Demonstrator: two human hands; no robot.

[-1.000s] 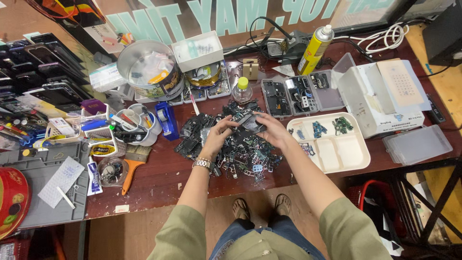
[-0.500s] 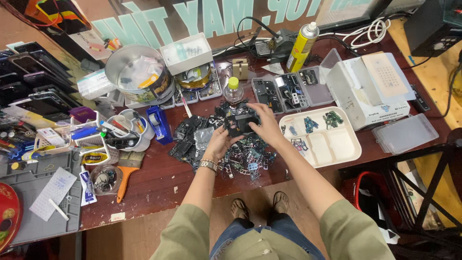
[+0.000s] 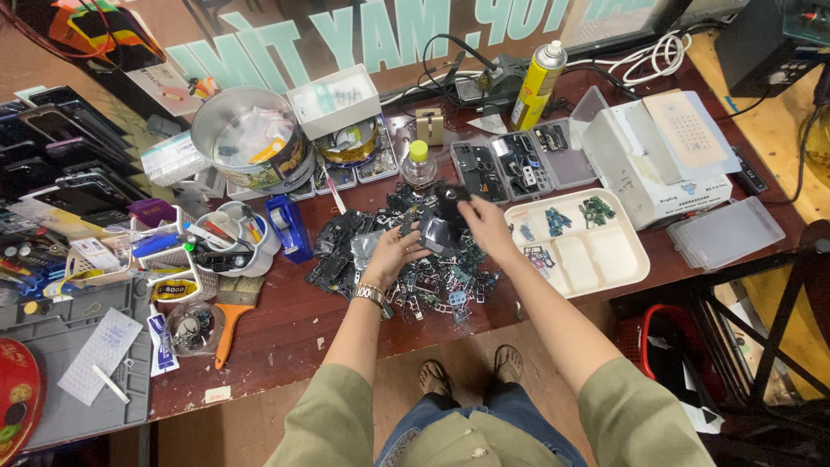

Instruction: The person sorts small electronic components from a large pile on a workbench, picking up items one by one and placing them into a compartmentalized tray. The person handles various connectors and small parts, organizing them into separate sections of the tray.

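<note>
A teal-lettered sign (image 3: pixel 389 35) spans the table's far edge at 12 o'clock. A yellow spray can (image 3: pixel 538 84) with a printed label stands upright at 1 o'clock. A white rectangular box (image 3: pixel 333 102) sits at 11 o'clock, resting against a round metal tin (image 3: pixel 251 138). A larger white carton (image 3: pixel 657 156) with open flaps lies at 2 o'clock. Dark phone screens (image 3: pixel 52 173) are stacked at 10 o'clock. A small white label (image 3: pixel 217 394) sticks to the table edge at 8 o'clock.

Yellow spray can (image 3: pixel 538 85), white tray (image 3: pixel 624 275), blue tape dispenser (image 3: pixel 290 227), reddish-brown table (image 3: pixel 285 333).
</note>
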